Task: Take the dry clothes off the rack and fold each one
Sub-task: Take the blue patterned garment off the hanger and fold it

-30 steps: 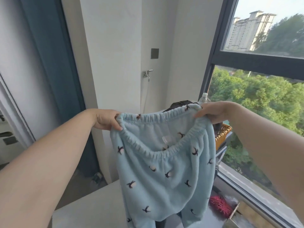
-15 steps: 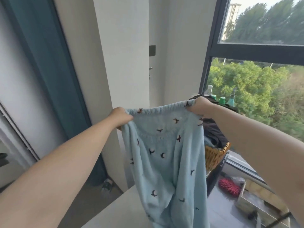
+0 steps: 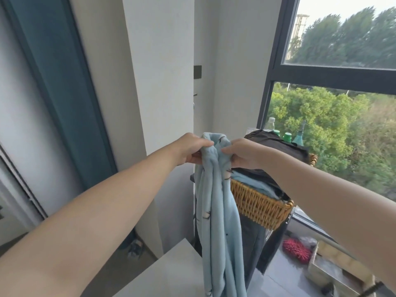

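Now left hand (image 3: 188, 150) and right hand (image 3: 243, 154) fingers pinch the pants (image 3: 216, 211), waistband edges together.

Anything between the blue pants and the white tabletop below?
Nothing visible does. The left hand and right hand grip the light blue pants at the top; they hang beside the white tabletop. The wicker basket stands behind, to the right.
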Tool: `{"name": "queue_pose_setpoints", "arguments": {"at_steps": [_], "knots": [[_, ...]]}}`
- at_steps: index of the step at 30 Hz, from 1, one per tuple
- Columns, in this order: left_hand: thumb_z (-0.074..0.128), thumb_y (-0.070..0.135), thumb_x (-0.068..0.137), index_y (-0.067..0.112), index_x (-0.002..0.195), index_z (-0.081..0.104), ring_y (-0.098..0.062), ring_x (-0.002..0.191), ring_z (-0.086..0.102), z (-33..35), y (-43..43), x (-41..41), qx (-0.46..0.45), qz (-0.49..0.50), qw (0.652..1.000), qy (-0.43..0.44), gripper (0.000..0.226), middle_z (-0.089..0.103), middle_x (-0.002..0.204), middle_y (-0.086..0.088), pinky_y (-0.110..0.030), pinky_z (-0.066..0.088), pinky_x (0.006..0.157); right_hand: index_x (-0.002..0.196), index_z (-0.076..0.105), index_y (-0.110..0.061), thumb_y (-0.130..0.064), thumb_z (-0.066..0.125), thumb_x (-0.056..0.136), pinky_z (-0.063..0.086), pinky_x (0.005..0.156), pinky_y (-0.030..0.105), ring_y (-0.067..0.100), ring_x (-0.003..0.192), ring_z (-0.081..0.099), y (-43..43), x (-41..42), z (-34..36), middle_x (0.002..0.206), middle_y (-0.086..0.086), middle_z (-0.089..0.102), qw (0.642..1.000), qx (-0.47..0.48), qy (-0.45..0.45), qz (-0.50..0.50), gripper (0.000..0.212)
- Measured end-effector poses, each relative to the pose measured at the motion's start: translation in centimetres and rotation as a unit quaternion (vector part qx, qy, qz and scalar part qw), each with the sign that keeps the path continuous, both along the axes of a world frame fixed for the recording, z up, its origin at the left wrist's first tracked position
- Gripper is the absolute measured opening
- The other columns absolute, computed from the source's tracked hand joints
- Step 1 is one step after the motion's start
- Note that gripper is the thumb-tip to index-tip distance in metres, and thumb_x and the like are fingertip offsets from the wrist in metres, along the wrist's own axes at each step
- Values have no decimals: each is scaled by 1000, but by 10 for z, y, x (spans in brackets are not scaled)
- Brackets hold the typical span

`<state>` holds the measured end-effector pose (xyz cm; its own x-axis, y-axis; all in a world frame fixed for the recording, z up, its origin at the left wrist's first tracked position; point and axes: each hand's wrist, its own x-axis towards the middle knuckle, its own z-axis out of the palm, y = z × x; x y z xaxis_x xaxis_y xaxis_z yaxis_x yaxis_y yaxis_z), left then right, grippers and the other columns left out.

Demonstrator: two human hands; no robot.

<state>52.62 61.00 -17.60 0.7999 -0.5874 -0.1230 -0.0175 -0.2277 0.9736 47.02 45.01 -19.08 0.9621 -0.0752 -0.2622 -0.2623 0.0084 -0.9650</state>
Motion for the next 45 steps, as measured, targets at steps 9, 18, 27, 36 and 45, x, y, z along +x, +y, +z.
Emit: {"name": "queue_pose_setpoints", "arguments": {"at_steps": [9,18,27,36,45], "knots": [[42,-15,88,-6,102,66,-13,72,69,1,-6,9,36,-106,990,-83,29,67,86,-11,-22,57,69,126,42,15,17,38,90,54,89,30,22,101,63,-14,-19,9,117,18,57,991,8,-15,131,36],[65,2,74,14,54,62,-7,58,46,6,-22,14,122,-43,938,-321,24,52,55,10,-13,35,53,113,57,-1,-6,68,84,44,104,36,21,104,60,-8,-7,-3,110,13,62,992,-71,-69,77,31],[80,23,72,21,104,61,-10,102,47,17,-27,34,189,-68,913,-355,37,51,100,11,-21,39,80,108,57,1,19,44,83,53,87,28,23,97,63,-18,-10,4,105,13,63,988,-116,-67,78,33],[82,32,63,43,121,51,-10,132,40,-6,-2,60,261,-285,921,-51,66,54,128,23,-50,23,114,83,59,0,31,19,75,57,70,28,27,82,63,-18,-9,19,85,14,63,990,-98,-104,-3,51],[62,6,87,14,103,64,-16,89,67,19,1,65,-66,-83,994,-3,17,71,97,-1,-26,56,74,84,51,-3,11,25,75,48,75,35,27,77,56,-31,34,72,84,12,56,992,-74,-71,-67,31]]}}
